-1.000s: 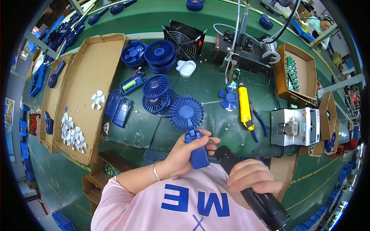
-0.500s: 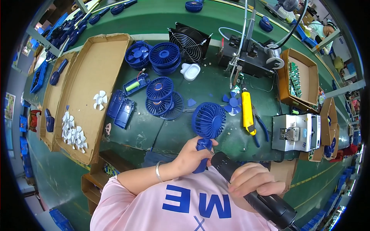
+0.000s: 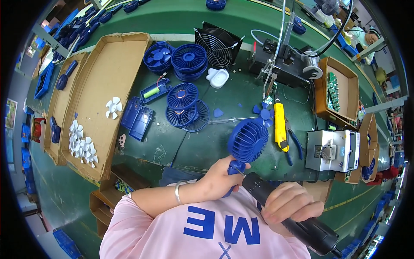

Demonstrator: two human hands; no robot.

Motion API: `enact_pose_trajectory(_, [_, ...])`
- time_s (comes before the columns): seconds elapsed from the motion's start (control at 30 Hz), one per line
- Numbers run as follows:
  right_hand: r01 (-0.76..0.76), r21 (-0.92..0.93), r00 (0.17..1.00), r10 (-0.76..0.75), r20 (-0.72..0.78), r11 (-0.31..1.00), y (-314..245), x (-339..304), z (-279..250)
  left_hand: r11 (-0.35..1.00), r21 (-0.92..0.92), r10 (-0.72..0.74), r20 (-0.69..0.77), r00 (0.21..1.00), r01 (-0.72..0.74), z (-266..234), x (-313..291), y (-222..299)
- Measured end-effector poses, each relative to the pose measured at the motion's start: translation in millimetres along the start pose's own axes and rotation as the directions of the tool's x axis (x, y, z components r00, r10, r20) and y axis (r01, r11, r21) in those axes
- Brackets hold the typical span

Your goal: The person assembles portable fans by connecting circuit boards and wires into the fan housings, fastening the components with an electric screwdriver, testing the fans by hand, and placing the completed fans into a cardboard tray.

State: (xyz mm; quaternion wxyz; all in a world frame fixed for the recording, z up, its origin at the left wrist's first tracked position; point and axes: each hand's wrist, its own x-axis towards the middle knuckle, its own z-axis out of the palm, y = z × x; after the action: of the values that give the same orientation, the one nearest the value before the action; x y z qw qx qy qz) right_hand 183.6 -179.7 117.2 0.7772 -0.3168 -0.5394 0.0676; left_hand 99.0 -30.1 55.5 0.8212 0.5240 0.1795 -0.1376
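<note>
A blue handheld fan (image 3: 248,140) is gripped around its handle by my left hand (image 3: 217,178), its round slatted head tilted up over the front of the bench. My right hand (image 3: 291,203) wraps around a black electric screwdriver (image 3: 308,233), whose thin bit points left and meets the fan's handle. Whether a screw sits at the tip is too small to tell. Past the fan lie a loose blue fan blade (image 3: 265,114), a yellow-handled cutter (image 3: 280,127) and blue-handled pliers (image 3: 294,140).
White fan blades (image 3: 82,146) lie in a cardboard tray (image 3: 110,56) at left. Blue fan housings (image 3: 188,60) and grilles stand mid-bench near a black cooling fan (image 3: 217,45). Right are a soldering machine (image 3: 280,64), a box (image 3: 345,82) of circuit boards and a white machine (image 3: 332,151).
Both hands, with the fan and the screwdriver, have shifted slightly to the right. The fan's head has tilted further right, and the view has moved a little.
</note>
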Motion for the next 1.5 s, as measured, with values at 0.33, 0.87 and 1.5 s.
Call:
enact_pose_trajectory(0.33, [-0.007,-0.117,0.959,-0.026,-0.283,0.993,1.4,5.6,20.3,0.981,-0.191,0.029,0.043,0.999,-0.02,-6.4,-3.9,0.6])
enact_pose_trajectory(0.87, [-0.271,-0.355,0.86,0.059,-0.507,0.895,30.6,-25.7,-25.9,0.902,0.283,0.429,-0.677,0.598,-0.327,-186.1,-25.4,155.7])
enact_pose_trajectory(1.5, [-0.365,-0.136,0.924,0.34,-0.175,0.921,20.0,-32.8,-59.1,0.862,0.39,0.48,-0.832,0.277,-0.323,-253.7,-33.2,135.0])
